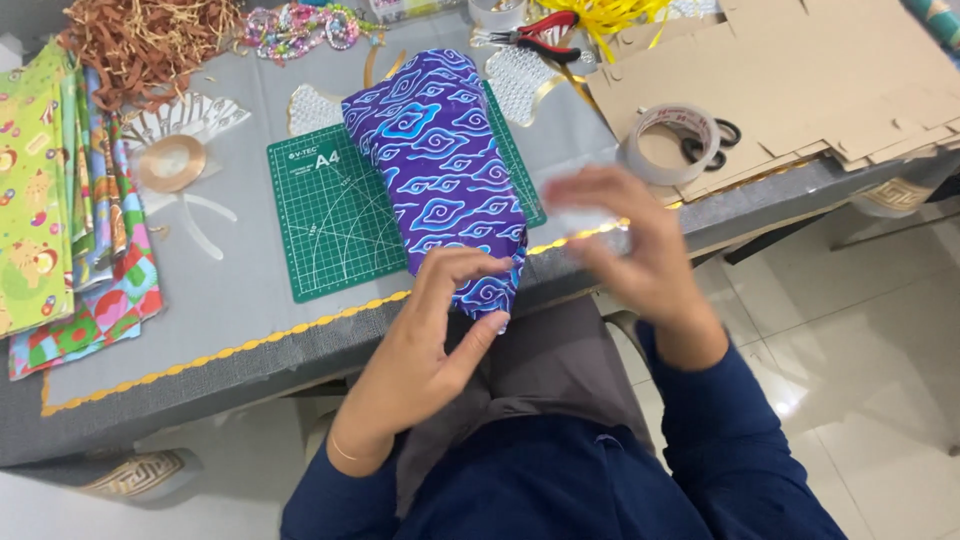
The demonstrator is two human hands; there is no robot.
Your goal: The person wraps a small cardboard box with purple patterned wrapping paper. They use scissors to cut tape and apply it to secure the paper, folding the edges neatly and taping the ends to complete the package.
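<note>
A box wrapped in purple paper with blue cloud swirls (440,170) lies on a green cutting mat (330,220), its near end hanging over the table edge. My left hand (430,340) presses the folded paper at that near end with thumb and fingers. My right hand (630,250), blurred, hovers to the right of the box and pinches a small clear strip, apparently tape (585,218).
A tape roll (668,143) and scissors (712,140) rest on flat cardboard (800,80) at right. Red pliers (540,38) lie at the back. Patterned wrapping sheets (60,200), brown paper shred (140,45), beads (300,25) and a ribbon roll (170,163) fill the left.
</note>
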